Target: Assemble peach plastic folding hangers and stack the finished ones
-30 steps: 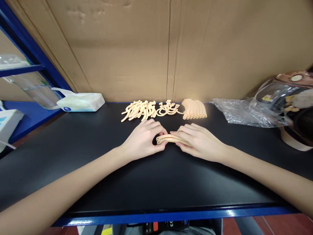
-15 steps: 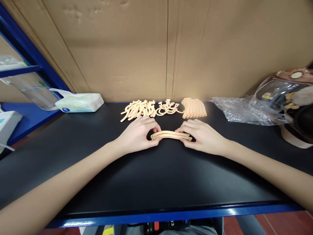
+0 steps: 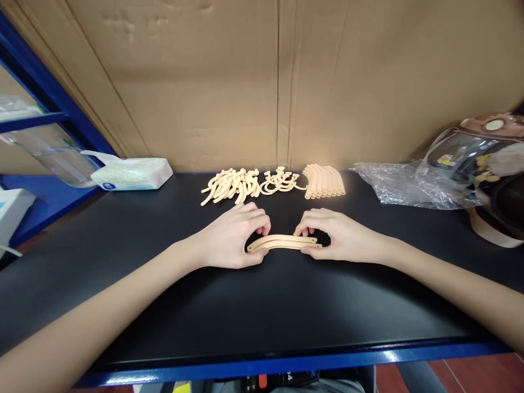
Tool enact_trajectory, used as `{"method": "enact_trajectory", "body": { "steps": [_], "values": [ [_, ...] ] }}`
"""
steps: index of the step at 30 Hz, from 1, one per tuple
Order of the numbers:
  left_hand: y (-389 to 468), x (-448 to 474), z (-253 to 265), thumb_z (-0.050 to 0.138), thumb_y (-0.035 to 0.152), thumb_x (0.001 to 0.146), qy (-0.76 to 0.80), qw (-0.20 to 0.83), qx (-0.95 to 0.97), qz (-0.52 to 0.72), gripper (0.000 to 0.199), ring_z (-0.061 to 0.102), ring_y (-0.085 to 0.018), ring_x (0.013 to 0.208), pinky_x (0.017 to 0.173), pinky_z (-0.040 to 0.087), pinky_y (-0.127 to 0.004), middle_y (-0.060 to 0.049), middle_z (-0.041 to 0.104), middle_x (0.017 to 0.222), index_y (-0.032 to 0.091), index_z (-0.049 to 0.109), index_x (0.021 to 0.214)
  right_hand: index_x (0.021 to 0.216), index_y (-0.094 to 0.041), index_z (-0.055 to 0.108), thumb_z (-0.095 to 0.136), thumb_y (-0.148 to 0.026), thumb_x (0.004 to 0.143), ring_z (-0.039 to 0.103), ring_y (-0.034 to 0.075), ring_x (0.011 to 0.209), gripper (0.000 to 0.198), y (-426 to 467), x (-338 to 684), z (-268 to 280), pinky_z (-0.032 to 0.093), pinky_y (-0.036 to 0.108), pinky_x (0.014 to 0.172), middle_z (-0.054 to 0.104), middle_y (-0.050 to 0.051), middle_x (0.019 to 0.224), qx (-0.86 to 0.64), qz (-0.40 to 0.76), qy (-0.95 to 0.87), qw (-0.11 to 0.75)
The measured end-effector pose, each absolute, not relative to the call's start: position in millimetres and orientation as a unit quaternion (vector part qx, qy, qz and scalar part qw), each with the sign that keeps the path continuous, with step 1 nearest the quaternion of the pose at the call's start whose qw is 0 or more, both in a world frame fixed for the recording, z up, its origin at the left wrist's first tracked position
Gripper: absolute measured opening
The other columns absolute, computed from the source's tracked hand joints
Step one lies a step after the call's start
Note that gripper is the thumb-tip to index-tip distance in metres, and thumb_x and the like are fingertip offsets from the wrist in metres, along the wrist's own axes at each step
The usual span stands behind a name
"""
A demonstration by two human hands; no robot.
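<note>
Two pale beige curved strips (image 3: 284,242) with a small hole near each end lie one against the other, low over the black tabletop. My left hand (image 3: 233,236) pinches their left ends between thumb and fingers. At the opposite ends, my right hand (image 3: 333,234) grips them the same way, thumb on the near side and fingers on the far side. Behind the hands is a loose heap of curved beige pieces (image 3: 231,185). Beside it lie small beige hook-shaped pieces (image 3: 280,181). Further right, curved beige pieces (image 3: 325,181) sit side by side in a neat row.
A tissue pack (image 3: 133,173) rests at the back left, near a blue metal frame (image 3: 53,82). Crumpled clear plastic (image 3: 413,185) and a clear bag with brown trim (image 3: 470,144) stand at the right. Cardboard (image 3: 204,82) walls the back; a blue edge (image 3: 286,363) runs in front.
Both hands have come nearer to me with the strips. The two strips now sit slightly offset lengthwise, the far one shifted left at its right end.
</note>
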State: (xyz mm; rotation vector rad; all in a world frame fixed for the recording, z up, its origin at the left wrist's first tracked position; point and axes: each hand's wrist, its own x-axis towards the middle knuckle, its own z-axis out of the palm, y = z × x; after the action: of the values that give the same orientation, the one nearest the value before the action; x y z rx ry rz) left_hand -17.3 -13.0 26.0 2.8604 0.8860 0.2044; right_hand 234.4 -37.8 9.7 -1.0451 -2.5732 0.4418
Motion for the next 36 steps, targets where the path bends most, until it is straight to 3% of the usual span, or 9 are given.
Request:
{"method": "enact_trajectory", "body": {
  "steps": [7, 10, 13, 15, 19, 24, 30, 36],
  "values": [
    [-13.6, -19.6, 27.8, 0.06, 0.035, 0.079, 0.299, 0.066, 0.951, 0.053, 0.018, 0.046, -0.02, 0.085, 0.079, 0.036, -0.034, -0.001, 0.055, 0.085, 0.019, 0.054, 0.084, 0.101, -0.021, 0.064, 0.063, -0.032, 0.083, 0.054, 0.016, 0.083, 0.021, -35.5, 238.0, 6.7, 0.043, 0.029, 0.074, 0.058, 0.002, 0.088, -0.364, 0.184, -0.898, 0.166],
    [-13.1, -21.7, 27.6, 0.061, 0.045, 0.08, 0.298, 0.074, 0.95, 0.058, 0.027, 0.048, -0.02, 0.086, 0.08, 0.037, -0.034, -0.002, 0.056, 0.088, 0.02, 0.056, 0.088, 0.104, -0.021, 0.062, 0.063, -0.037, 0.084, 0.054, 0.017, 0.083, 0.026, -36.0, 238.6, 6.9, 0.043, 0.03, 0.075, 0.058, 0.002, 0.088, -0.365, 0.183, -0.898, 0.167],
    [-8.4, -24.9, 25.1, 0.05, 0.054, 0.088, 0.32, 0.072, 0.94, 0.091, 0.036, 0.05, -0.021, 0.092, 0.083, 0.039, -0.034, -0.003, 0.059, 0.096, 0.02, 0.058, 0.098, 0.112, -0.021, 0.059, 0.062, -0.047, 0.083, 0.055, 0.018, 0.085, 0.039, -36.6, 238.8, 8.4, 0.044, 0.032, 0.076, 0.059, 0.002, 0.09, -0.375, 0.187, -0.892, 0.169],
    [-2.3, -28.3, 23.3, 0.041, 0.051, 0.094, 0.349, 0.036, 0.929, 0.118, 0.036, 0.051, -0.022, 0.097, 0.088, 0.04, -0.036, -0.005, 0.06, 0.1, 0.019, 0.058, 0.1, 0.117, -0.021, 0.058, 0.057, -0.052, 0.086, 0.056, 0.019, 0.086, 0.043, -36.4, 239.8, 9.4, 0.044, 0.034, 0.079, 0.062, 0.003, 0.091, -0.394, 0.176, -0.885, 0.176],
    [12.8, -39.4, 24.3, 0.041, 0.041, 0.094, 0.403, -0.073, 0.897, 0.165, 0.03, 0.052, -0.025, 0.103, 0.094, 0.04, -0.039, -0.008, 0.06, 0.102, 0.017, 0.059, 0.096, 0.114, -0.02, 0.06, 0.029, -0.038, 0.099, 0.058, 0.02, 0.09, 0.039, -31.4, 245.9, 11.7, 0.042, 0.036, 0.085, 0.065, 0.005, 0.091, -0.416, 0.135, -0.869, 0.231],
    [28.3, -57.6, 30.8, 0.039, 0.041, 0.092, 0.499, -0.109, 0.841, 0.179, 0.032, 0.056, -0.027, 0.097, 0.089, 0.045, -0.041, -0.009, 0.062, 0.098, 0.018, 0.06, 0.095, 0.102, -0.017, 0.066, 0.026, -0.023, 0.095, 0.058, 0.021, 0.085, 0.041, -9.6, 252.1, 25.8, 0.039, 0.037, 0.087, 0.066, 0.004, 0.082, -0.422, 0.047, -0.863, 0.275],
    [46.3, -79.8, 27.0, 0.036, 0.044, 0.09, 0.601, -0.052, 0.779, 0.168, 0.046, 0.051, -0.032, 0.117, 0.099, 0.042, -0.044, -0.015, 0.057, 0.123, 0.013, 0.055, 0.118, 0.104, -0.015, 0.067, 0.028, -0.02, 0.093, 0.06, 0.023, 0.095, 0.041, 44.5, 242.4, 40.2, 0.035, 0.036, 0.082, 0.069, 0.01, 0.106, -0.455, -0.096, -0.868, 0.171],
    [64.9, -98.1, 14.7, 0.033, 0.042, 0.089, 0.63, -0.023, 0.762, 0.146, 0.053, 0.05, -0.032, 0.122, 0.101, 0.041, -0.045, -0.016, 0.055, 0.131, 0.013, 0.05, 0.129, 0.093, -0.017, 0.073, 0.045, -0.029, 0.091, 0.057, 0.019, 0.08, 0.03, 83.6, 229.4, 36.2, 0.032, 0.033, 0.073, 0.067, 0.008, 0.09, -0.441, -0.112, -0.882, 0.12]
  ]
}}
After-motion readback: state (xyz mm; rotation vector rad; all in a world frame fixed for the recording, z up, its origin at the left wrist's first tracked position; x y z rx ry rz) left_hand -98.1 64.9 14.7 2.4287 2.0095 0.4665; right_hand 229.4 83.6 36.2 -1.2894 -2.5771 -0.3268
